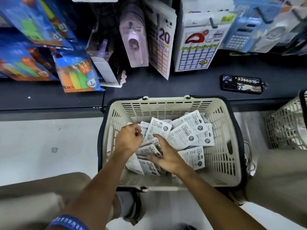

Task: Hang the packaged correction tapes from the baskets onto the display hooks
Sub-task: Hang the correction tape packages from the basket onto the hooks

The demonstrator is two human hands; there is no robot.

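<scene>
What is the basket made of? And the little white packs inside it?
The basket looks like hard cream plastic: its walls are moulded with rows of slots, and the dark rim looks like plastic too. The packs look like printed card with a faint sheen, flat and stiff; whether clear plastic covers them is unclear.

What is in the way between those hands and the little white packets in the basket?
Nothing visible. Both the left hand and the right hand are already inside the open-topped basket, touching the packets.
</scene>
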